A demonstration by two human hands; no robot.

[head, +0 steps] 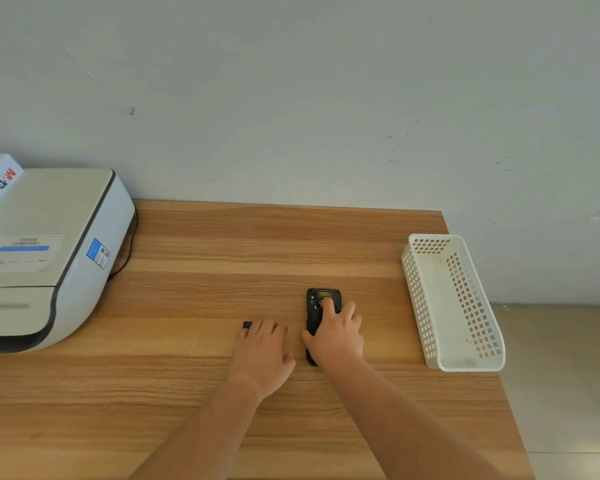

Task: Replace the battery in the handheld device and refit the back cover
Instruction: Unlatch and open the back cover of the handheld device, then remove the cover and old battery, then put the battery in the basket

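A black handheld device (317, 303) lies lengthwise on the wooden table (194, 244), a yellow label showing at its far end. My right hand (336, 336) rests on top of it, fingers spread, thumb at its left side, index finger pressing near the label. My left hand (262, 351) lies flat on the table just left of the device. A small black part (247, 324) peeks out from under the left fingertips; I cannot tell whether it is a battery or a cover.
A large white printer (49, 258) with a black cable fills the table's left side, a white box on top of it. A white perforated plastic basket (452, 303) stands at the right edge. The wall runs along the table's far edge.
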